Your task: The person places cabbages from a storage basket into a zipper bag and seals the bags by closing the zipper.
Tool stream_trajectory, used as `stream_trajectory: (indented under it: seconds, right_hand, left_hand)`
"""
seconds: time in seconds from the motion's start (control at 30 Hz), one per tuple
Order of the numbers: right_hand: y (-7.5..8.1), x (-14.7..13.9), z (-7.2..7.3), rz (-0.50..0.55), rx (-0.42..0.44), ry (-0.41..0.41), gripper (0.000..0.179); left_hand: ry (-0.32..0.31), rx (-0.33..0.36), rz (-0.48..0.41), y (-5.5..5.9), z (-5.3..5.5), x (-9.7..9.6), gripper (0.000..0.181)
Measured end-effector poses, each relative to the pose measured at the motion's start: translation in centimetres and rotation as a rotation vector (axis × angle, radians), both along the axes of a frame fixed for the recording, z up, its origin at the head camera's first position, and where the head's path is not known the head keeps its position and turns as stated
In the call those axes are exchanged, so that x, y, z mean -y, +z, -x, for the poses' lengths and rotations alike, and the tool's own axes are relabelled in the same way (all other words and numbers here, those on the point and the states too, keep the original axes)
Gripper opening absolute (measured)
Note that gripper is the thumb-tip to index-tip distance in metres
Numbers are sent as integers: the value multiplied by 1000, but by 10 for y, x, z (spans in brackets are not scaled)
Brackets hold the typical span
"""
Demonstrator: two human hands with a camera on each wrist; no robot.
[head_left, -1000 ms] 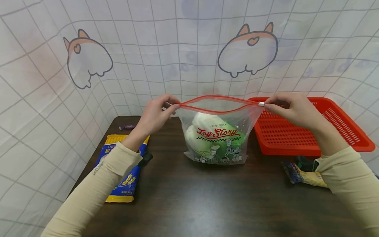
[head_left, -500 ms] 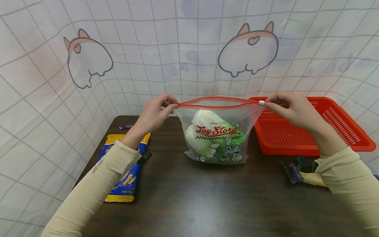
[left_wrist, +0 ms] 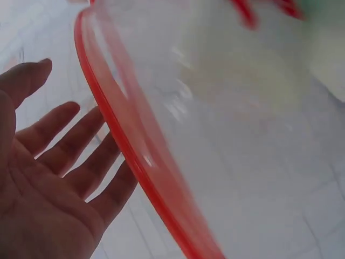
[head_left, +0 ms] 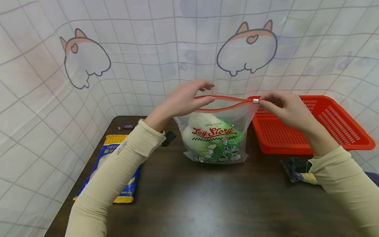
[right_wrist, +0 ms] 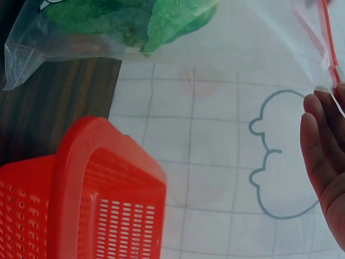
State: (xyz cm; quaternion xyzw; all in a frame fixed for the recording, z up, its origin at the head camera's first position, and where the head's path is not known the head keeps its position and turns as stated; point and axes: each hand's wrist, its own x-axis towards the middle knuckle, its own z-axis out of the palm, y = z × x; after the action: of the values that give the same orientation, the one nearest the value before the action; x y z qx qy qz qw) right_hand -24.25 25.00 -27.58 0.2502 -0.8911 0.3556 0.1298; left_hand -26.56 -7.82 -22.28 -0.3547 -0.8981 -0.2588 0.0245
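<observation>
A clear zip bag (head_left: 213,153) with a red rim and "Toy Story" print stands upright mid-table, its mouth gaping. Inside is a white-and-green leafy vegetable (head_left: 228,131), its leaves (right_wrist: 178,24) pressed near the plastic in the right wrist view. My right hand (head_left: 285,108) pinches the bag's right top corner at the white slider (head_left: 256,101). My left hand (head_left: 186,98) is over the left part of the mouth, fingers extended and thumb apart, holding nothing. In the left wrist view the spread fingers of the left hand (left_wrist: 54,178) lie beside the red rim.
To the right stands a red perforated basket (head_left: 340,138). A blue-and-yellow packet (head_left: 127,194) lies at left, partly under my left sleeve, with a small purple wrapped item (head_left: 127,126) behind it. Near my right sleeve is a small yellow-and-dark packet (head_left: 308,177).
My left hand has let go of the bag's left top corner and moved right over the mouth. The right hand has shifted slightly left, still pinching at the slider.
</observation>
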Motion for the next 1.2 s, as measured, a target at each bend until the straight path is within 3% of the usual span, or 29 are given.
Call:
stream_trajectory:
  seconds: [0.13,0.33,0.7,0.97,1.2]
  right_hand:
    - [1,3,0,0,-14,11,13]
    - [1,7,0,18,-24,17,13]
    - [0,9,-4,49,-19,16,11]
    - [-8,11,-6,70,-37,-19,12]
    - [-10,18,-12,82,-81,-21,10]
  left_hand:
    - [-90,-14,65,8,1,-29,47]
    - [-164,-28,162,6,1,-59,39]
    - [-142,-73,105,-5,7,-73,17]
    - [-111,25,27,-10,12,-76,15]
    - [-106,49,3,-9,11,-86,13]
